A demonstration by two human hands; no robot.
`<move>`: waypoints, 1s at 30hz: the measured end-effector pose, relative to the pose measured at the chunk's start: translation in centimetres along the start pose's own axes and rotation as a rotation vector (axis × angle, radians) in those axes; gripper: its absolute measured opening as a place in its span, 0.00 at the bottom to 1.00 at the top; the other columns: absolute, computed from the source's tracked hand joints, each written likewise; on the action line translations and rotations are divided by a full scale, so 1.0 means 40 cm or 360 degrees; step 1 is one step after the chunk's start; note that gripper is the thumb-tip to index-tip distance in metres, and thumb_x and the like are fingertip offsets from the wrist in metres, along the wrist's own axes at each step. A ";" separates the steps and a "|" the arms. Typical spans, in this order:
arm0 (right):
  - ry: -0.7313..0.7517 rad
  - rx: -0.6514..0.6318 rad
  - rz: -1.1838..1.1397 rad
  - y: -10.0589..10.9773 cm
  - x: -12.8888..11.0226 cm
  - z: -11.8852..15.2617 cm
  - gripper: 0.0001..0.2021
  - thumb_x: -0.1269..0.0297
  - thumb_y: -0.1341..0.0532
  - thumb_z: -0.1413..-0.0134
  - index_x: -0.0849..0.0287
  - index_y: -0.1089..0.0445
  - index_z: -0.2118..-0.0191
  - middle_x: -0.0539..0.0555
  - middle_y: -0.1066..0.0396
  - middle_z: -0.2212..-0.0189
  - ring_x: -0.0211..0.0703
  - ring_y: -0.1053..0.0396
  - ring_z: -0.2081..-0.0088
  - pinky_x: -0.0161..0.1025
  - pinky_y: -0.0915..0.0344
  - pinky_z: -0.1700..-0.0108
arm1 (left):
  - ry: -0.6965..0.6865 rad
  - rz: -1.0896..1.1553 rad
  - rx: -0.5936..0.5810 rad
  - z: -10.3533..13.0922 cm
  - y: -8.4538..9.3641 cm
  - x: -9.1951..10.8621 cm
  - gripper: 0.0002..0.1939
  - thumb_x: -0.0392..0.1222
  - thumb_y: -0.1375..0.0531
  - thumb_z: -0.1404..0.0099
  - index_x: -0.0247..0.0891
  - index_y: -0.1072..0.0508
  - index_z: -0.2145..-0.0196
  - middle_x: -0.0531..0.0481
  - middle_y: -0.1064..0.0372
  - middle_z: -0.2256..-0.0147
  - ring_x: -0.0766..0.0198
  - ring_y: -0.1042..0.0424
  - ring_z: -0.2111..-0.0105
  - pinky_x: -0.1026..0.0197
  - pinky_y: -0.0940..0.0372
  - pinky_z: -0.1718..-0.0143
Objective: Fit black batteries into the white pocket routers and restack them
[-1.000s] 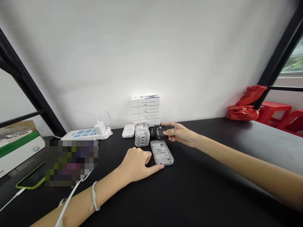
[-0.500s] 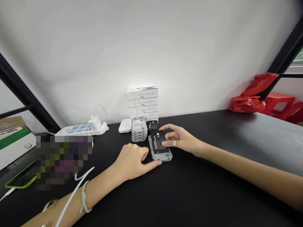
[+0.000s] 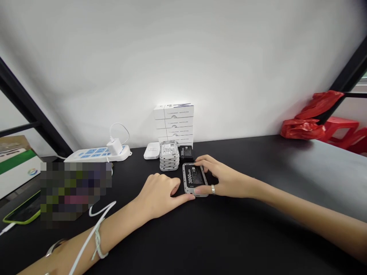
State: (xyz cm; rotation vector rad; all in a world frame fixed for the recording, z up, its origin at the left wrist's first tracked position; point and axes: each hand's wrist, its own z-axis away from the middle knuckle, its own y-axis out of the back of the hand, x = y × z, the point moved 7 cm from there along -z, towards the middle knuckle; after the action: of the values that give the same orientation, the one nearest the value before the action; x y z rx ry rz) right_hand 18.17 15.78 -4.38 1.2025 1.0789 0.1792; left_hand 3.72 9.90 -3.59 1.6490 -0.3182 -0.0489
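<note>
A palm-sized grey-white device [image 3: 206, 182] lies back-up on the black table, its cover off. Inside its bay sits a flat black battery [image 3: 192, 176] marked 3000mAh. My right hand [image 3: 222, 177] spans the device, thumb on its near edge and fingertips at the far right corner. My left hand [image 3: 159, 194] rests on the table to the left. Its thumb stretches to the near left corner of the device while the other fingers curl, apart from the thumb. Just behind stand a stack of similar open devices [image 3: 169, 152] and more black batteries [image 3: 186, 152].
White covers [image 3: 151, 151] lie stacked left of the devices. White boxes [image 3: 174, 122] are piled against the wall. A power strip [image 3: 94, 153] holds a white charger [image 3: 114, 147]. A white cable [image 3: 94, 227] crosses my left forearm. A green-cased phone [image 3: 24, 210] lies far left.
The battery has gone from tilted in my right fingers to flat in the device's bay. My right hand has let go of it and spread around the device. My left hand stays put.
</note>
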 end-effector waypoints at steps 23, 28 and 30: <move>-0.0061 -0.0168 0.0058 0.084 0.090 0.006 0.44 0.42 0.41 0.53 0.51 0.58 0.34 0.57 0.54 0.40 0.57 0.54 0.39 0.54 0.57 0.38 | -0.0372 0.0022 -0.0015 0.008 0.000 -0.003 0.18 0.44 0.53 0.34 0.34 0.44 0.79 0.56 0.45 0.84 0.71 0.50 0.83 0.63 0.56 0.77; -0.0121 -0.0011 0.0084 0.127 0.175 -0.029 0.42 0.42 0.40 0.54 0.48 0.55 0.35 0.56 0.54 0.39 0.56 0.51 0.40 0.50 0.49 0.41 | -0.0356 0.0050 -0.0005 0.004 -0.002 -0.004 0.18 0.43 0.53 0.34 0.34 0.46 0.80 0.56 0.46 0.84 0.71 0.52 0.84 0.63 0.56 0.77; -0.0164 0.0041 0.0145 0.131 0.193 -0.048 0.43 0.40 0.41 0.54 0.49 0.56 0.35 0.57 0.54 0.39 0.57 0.53 0.40 0.51 0.51 0.40 | -0.0357 0.0066 -0.0011 0.003 -0.003 -0.003 0.18 0.43 0.52 0.34 0.34 0.46 0.80 0.56 0.47 0.84 0.71 0.53 0.84 0.63 0.56 0.77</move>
State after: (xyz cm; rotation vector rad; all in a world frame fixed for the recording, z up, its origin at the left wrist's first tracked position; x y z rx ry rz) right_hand 22.92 24.05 -4.48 1.2717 0.9396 0.1722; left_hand 3.59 9.82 -3.72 1.6321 -0.5222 -0.2044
